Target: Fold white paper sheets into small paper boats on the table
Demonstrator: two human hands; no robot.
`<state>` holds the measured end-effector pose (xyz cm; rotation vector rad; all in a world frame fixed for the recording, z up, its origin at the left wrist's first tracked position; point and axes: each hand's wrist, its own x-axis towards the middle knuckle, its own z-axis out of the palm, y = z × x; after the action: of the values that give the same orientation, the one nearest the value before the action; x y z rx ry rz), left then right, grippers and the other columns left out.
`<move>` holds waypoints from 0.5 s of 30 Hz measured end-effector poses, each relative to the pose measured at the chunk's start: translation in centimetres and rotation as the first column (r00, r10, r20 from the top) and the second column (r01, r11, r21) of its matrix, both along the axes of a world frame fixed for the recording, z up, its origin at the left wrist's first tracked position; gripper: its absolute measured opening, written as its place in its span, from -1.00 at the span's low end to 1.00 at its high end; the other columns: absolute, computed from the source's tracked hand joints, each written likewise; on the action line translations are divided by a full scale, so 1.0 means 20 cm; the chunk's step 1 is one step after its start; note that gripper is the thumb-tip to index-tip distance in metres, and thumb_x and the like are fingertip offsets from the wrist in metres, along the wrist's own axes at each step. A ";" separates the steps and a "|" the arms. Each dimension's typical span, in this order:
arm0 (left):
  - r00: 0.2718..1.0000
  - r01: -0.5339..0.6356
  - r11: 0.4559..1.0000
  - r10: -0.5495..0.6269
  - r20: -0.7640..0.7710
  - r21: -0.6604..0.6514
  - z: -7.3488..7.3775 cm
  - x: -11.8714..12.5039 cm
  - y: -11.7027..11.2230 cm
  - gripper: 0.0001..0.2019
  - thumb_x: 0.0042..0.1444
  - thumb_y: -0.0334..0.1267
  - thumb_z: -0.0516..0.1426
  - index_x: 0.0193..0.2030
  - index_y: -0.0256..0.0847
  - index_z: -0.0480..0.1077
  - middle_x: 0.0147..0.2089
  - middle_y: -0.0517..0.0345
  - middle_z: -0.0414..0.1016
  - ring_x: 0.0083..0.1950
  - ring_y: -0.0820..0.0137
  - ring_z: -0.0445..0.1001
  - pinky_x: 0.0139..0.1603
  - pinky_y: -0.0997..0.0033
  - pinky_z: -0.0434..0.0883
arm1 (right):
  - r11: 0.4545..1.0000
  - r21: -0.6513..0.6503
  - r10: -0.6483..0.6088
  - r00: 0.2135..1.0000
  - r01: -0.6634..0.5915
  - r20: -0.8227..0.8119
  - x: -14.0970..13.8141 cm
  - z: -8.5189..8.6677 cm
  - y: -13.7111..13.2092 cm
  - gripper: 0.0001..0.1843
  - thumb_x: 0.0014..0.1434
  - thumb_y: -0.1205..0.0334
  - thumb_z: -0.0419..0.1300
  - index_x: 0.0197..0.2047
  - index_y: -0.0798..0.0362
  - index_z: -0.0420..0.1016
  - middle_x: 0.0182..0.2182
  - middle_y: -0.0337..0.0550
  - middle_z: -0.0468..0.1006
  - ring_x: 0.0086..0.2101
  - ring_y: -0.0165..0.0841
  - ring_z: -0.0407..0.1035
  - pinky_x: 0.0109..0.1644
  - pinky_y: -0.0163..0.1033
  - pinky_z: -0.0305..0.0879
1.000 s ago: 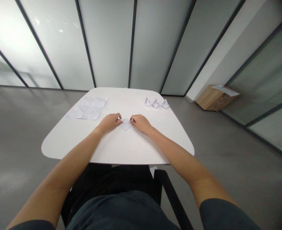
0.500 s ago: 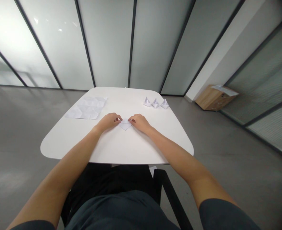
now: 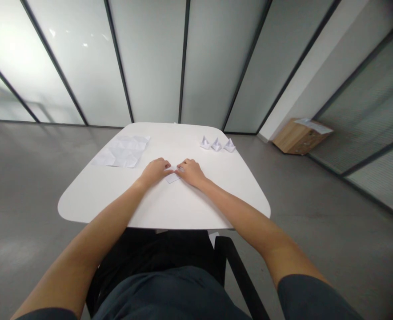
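From the head view, your left hand [image 3: 154,172] and right hand [image 3: 190,173] sit close together near the middle of the white desk [image 3: 163,206], with only a narrow gap between them. Your fingers curl inward over a small folded paper [image 3: 173,178], which lies between them on the desk; only a sliver of it shows, so you can't read its full shape from here. Your fingertips are on or at its edges, but the view doesn't settle whether you are pinching it or just pressing it down. The main risk is that the paper slides on the smooth desk if one hand presses harder than the other, which could put a crease off line. Your hands also cover most of the paper, so a misaligned edge could go unnoticed. Pushing too hard could tear or crumple it. A careless sweep of your right arm toward the far right could knock the light boats over. Counting up, you have two hands, one folded paper, one creased paper sheet [image 3: 125,151] at the far left of the desk, and three small paper boats [image 3: 217,144] in a row at the far right. Beyond the desk, one wooden cabinet [image 3: 299,138] stands on the floor to the right.
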<state>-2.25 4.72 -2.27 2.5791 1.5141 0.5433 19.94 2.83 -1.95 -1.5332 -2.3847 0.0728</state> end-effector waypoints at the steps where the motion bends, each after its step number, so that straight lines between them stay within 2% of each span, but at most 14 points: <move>1: 1.000 0.000 1.000 0.000 -0.006 0.003 0.00 0.00 -0.01 -0.65 0.34 0.04 0.22 0.01 -0.18 0.61 -0.03 -0.06 0.60 -0.01 0.17 0.57 0.07 0.27 0.44 | 1.000 -0.004 0.015 1.000 -0.014 0.002 0.00 0.00 -0.01 -0.60 0.47 -0.09 0.18 0.12 -0.04 0.68 0.12 0.06 0.58 0.13 -0.05 0.38 0.20 0.00 0.29; 4: 1.000 -0.018 1.000 0.018 0.005 0.019 -0.01 0.01 -0.03 -0.69 0.35 0.01 0.21 0.00 -0.17 0.60 -0.01 -0.05 0.59 0.02 0.16 0.56 0.11 0.25 0.43 | 0.999 -0.021 0.044 0.999 -0.044 -0.009 0.00 -0.02 -0.01 -0.59 0.47 -0.08 0.17 0.16 -0.02 0.65 0.18 0.07 0.56 0.17 -0.03 0.36 0.25 0.06 0.26; 8: 0.999 -0.020 1.000 0.019 0.049 0.020 -0.02 0.02 -0.03 -0.70 0.33 -0.02 0.24 0.01 -0.20 0.56 0.01 -0.09 0.60 0.08 0.12 0.54 0.16 0.19 0.43 | 0.998 -0.066 0.018 0.996 -0.024 -0.090 -0.01 -0.03 0.00 -0.61 0.41 0.03 0.26 0.22 -0.03 0.58 0.21 0.03 0.58 0.21 -0.05 0.37 0.27 0.07 0.24; 12: 0.986 -0.045 0.998 0.050 0.158 -0.036 -0.04 0.02 -0.02 -0.66 0.29 -0.05 0.26 0.08 -0.20 0.47 -0.03 -0.07 0.64 0.00 0.13 0.59 0.02 0.21 0.46 | 0.993 -0.115 0.007 0.974 -0.034 -0.228 -0.01 -0.02 0.01 -0.58 0.35 0.25 0.29 0.26 -0.12 0.51 0.02 -0.17 0.71 0.09 -0.20 0.49 0.22 -0.06 0.26; 15: 0.969 -0.026 0.995 0.050 0.244 -0.101 -0.03 0.00 0.01 -0.61 0.24 -0.07 0.28 0.14 -0.16 0.45 -0.11 0.04 0.67 -0.11 0.21 0.62 -0.09 0.28 0.46 | 0.992 -0.125 0.000 0.963 -0.035 -0.269 0.00 -0.01 0.02 -0.56 0.33 0.28 0.32 0.25 -0.08 0.48 -0.10 -0.21 0.73 -0.04 -0.28 0.54 0.15 -0.13 0.28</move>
<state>-2.21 4.83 -2.95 2.3145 1.4702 0.7433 19.94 3.24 -2.24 -1.4514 -2.2141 0.4191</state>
